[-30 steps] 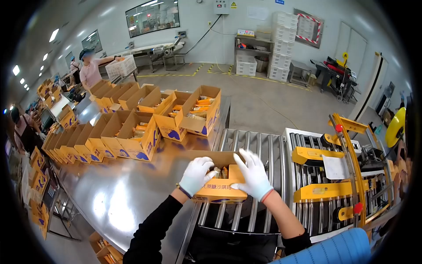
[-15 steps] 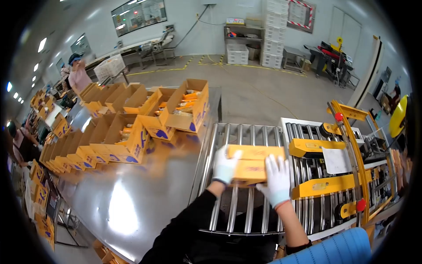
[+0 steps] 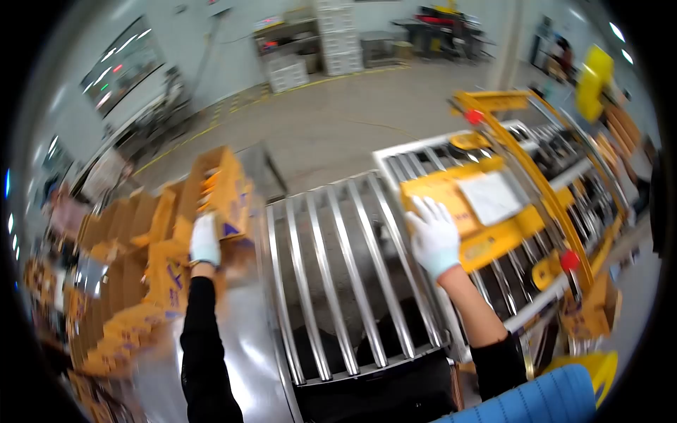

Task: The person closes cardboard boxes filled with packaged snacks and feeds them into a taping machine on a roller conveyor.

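My right hand [image 3: 434,236], in a white glove, lies with fingers spread on the near left end of a closed yellow carton [image 3: 451,201]. That carton sits between the yellow side guides of a carton sealing machine [image 3: 493,243], partly under a white sheet [image 3: 492,197]. My left hand [image 3: 205,241], also gloved, is at the near side of an open yellow carton [image 3: 236,197] holding orange packs [image 3: 209,185]. Motion blur smears its fingers, so their grip on the carton's edge cannot be made out.
Steel rollers [image 3: 345,275] run between the metal table [image 3: 247,352] and the sealing machine. More open cartons [image 3: 127,282] stand in rows at the left. A blue cylinder-like object [image 3: 529,398] is at the bottom right. White crates [image 3: 338,42] are stacked by the far wall.
The closed carton has moved right, off the rollers and into the sealing machine, under my right hand. My left hand has left it and moved left to an open carton. The view has turned right.
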